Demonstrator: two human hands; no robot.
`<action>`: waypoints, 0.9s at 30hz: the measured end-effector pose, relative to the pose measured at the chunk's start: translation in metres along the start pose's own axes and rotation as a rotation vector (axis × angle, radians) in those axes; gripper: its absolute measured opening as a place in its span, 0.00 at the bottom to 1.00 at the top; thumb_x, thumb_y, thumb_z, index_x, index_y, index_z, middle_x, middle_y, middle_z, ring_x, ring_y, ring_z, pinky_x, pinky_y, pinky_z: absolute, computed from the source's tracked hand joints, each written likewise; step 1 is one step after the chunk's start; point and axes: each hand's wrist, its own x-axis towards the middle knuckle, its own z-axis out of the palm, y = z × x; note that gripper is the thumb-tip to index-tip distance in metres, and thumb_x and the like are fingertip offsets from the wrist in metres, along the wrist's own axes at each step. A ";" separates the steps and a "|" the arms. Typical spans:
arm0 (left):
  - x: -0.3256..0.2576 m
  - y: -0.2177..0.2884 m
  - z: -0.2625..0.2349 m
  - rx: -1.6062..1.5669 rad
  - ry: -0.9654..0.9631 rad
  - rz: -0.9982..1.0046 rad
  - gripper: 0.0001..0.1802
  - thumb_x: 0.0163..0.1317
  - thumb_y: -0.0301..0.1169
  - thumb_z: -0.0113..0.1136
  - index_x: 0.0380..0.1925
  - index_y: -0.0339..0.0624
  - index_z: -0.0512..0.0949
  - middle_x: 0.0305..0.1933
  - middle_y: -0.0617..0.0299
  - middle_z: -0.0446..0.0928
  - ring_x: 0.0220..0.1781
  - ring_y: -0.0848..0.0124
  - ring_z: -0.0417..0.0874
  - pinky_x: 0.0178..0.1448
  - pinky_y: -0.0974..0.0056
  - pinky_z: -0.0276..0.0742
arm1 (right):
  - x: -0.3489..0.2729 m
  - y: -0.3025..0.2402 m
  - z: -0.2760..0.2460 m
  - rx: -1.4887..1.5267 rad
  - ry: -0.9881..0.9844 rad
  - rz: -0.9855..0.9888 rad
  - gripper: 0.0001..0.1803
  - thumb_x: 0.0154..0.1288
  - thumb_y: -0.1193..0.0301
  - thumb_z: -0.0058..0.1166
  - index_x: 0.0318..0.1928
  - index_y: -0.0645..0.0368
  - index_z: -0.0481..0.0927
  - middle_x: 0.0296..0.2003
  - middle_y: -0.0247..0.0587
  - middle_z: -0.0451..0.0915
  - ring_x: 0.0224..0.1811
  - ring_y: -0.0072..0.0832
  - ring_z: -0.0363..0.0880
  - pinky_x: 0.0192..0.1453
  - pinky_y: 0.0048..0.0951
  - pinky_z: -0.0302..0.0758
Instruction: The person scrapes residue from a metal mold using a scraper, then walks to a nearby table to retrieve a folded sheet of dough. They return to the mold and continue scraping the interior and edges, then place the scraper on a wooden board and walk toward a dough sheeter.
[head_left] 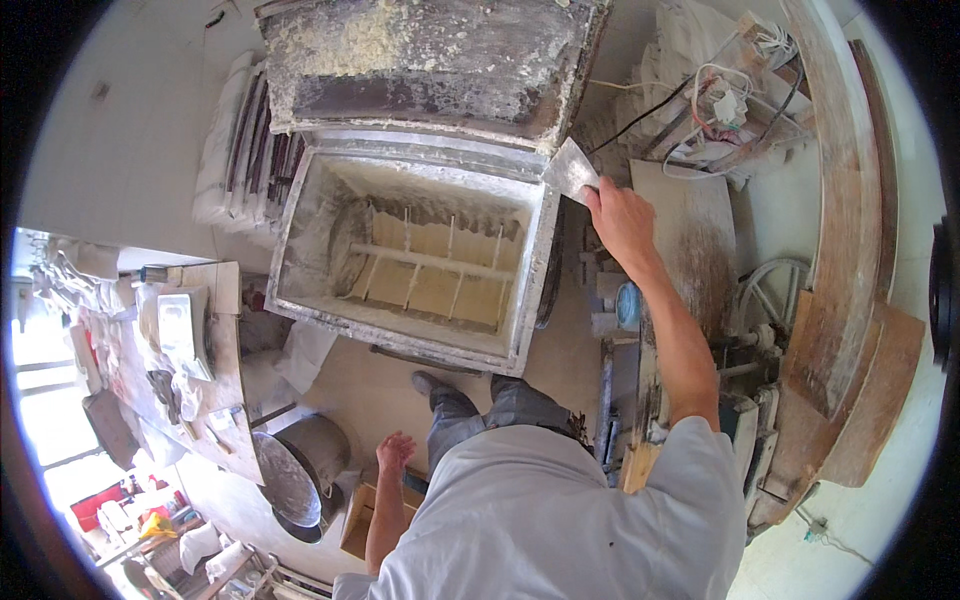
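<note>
My right hand [622,215] is closed on a flat, pale scraper [574,170]. The blade is at the back right corner of a large flour-dusted dough mixer [545,265], touching or close to its rim. Inside the mixer, a horizontal shaft [432,262] carries several thin cross rods above a pale yellowish bottom. The mixer's lid [420,95] stands raised behind it, crusted with dried dough and flour. Down at my left side hangs my left hand [396,450], empty, with its fingers loosely apart.
Folded white cloths and dark boards [245,150] are stacked left of the mixer. A metal pot [315,445] stands at the lower left, beside a cluttered table [225,400]. Along the right are a wooden bench [690,230], a spoked wheel [775,290], cables and long planks [850,200].
</note>
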 end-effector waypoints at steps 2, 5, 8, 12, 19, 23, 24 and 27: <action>-0.003 0.002 0.002 -0.045 0.035 -0.032 0.19 0.76 0.35 0.56 0.61 0.36 0.75 0.44 0.46 0.87 0.34 0.55 0.92 0.34 0.55 0.91 | 0.010 -0.007 0.005 -0.031 -0.062 0.034 0.20 0.78 0.54 0.53 0.43 0.61 0.81 0.26 0.53 0.84 0.32 0.51 0.87 0.35 0.56 0.80; -0.009 0.003 0.004 -0.074 0.038 -0.016 0.19 0.76 0.35 0.56 0.61 0.37 0.75 0.43 0.47 0.87 0.37 0.56 0.92 0.35 0.56 0.91 | 0.028 -0.033 0.021 -0.014 -0.073 -0.007 0.20 0.78 0.54 0.54 0.44 0.62 0.82 0.26 0.51 0.85 0.31 0.50 0.88 0.34 0.54 0.82; -0.012 0.000 0.003 -0.038 0.041 -0.037 0.18 0.76 0.35 0.56 0.60 0.37 0.75 0.41 0.48 0.87 0.36 0.56 0.91 0.35 0.57 0.91 | 0.040 -0.072 0.049 0.065 -0.110 -0.137 0.22 0.81 0.57 0.51 0.37 0.64 0.82 0.25 0.49 0.85 0.26 0.41 0.88 0.28 0.48 0.83; -0.012 -0.007 -0.003 -0.128 0.005 -0.028 0.18 0.76 0.35 0.56 0.59 0.37 0.75 0.40 0.48 0.87 0.37 0.55 0.91 0.35 0.54 0.91 | -0.027 -0.112 0.112 -0.160 -0.311 -0.704 0.12 0.75 0.73 0.52 0.46 0.70 0.84 0.20 0.40 0.78 0.21 0.29 0.82 0.20 0.32 0.81; -0.011 -0.036 -0.025 -0.129 0.059 -0.015 0.18 0.74 0.35 0.61 0.58 0.37 0.76 0.41 0.46 0.87 0.34 0.56 0.91 0.30 0.56 0.88 | -0.057 -0.025 0.112 0.396 -0.338 -0.352 0.17 0.77 0.63 0.56 0.32 0.60 0.75 0.21 0.43 0.79 0.23 0.37 0.84 0.29 0.43 0.81; -0.006 -0.044 -0.035 -0.140 -0.008 -0.021 0.19 0.73 0.35 0.62 0.56 0.35 0.75 0.40 0.44 0.86 0.33 0.54 0.91 0.27 0.54 0.87 | 0.023 0.024 0.040 0.607 -0.052 0.030 0.22 0.81 0.58 0.55 0.30 0.58 0.72 0.21 0.37 0.78 0.22 0.27 0.77 0.27 0.34 0.73; -0.006 -0.041 -0.035 -0.148 -0.051 -0.016 0.19 0.73 0.35 0.62 0.56 0.34 0.75 0.40 0.44 0.86 0.33 0.54 0.91 0.27 0.54 0.87 | 0.048 0.037 0.024 0.714 0.069 0.011 0.22 0.81 0.58 0.55 0.30 0.59 0.72 0.21 0.35 0.77 0.22 0.24 0.75 0.28 0.31 0.71; -0.009 -0.021 -0.028 -0.179 -0.109 0.008 0.18 0.73 0.34 0.60 0.56 0.34 0.75 0.39 0.46 0.86 0.34 0.56 0.90 0.30 0.56 0.88 | 0.116 0.069 -0.001 1.011 0.299 0.010 0.21 0.81 0.59 0.54 0.31 0.59 0.71 0.21 0.33 0.76 0.21 0.21 0.73 0.27 0.29 0.69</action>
